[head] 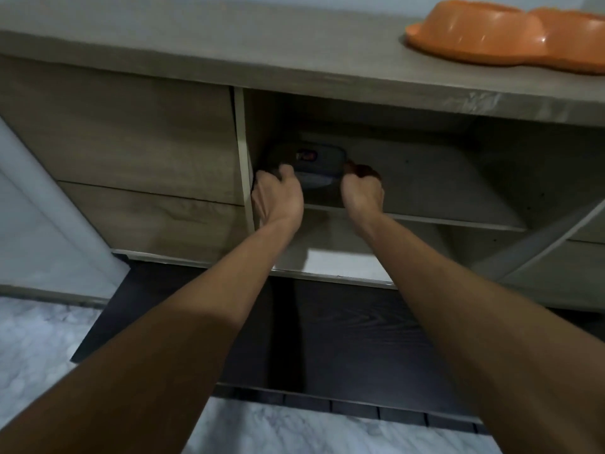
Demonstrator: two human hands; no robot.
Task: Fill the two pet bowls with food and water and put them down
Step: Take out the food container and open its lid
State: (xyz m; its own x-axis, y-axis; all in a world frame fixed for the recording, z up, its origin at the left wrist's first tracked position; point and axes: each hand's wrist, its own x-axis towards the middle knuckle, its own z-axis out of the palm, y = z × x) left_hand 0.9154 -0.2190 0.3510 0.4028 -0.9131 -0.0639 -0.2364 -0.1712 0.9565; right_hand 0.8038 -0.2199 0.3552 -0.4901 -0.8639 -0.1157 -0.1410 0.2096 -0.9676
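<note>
Both bare forearms extend forward into an open cabinet (242, 132) bay. On its shelf (425, 188), the left hand (278, 194) and right hand (361, 191) grasp opposite sides of a dark lidded container (311, 165). Farther back, an orange double bowl (510, 34) rests on the cabinet top at the right.

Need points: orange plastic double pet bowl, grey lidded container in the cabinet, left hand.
orange plastic double pet bowl (484, 31), head view, left basin's outer wall
grey lidded container (316, 158), head view, lid top beside the label
left hand (278, 194), head view, back of hand
</note>
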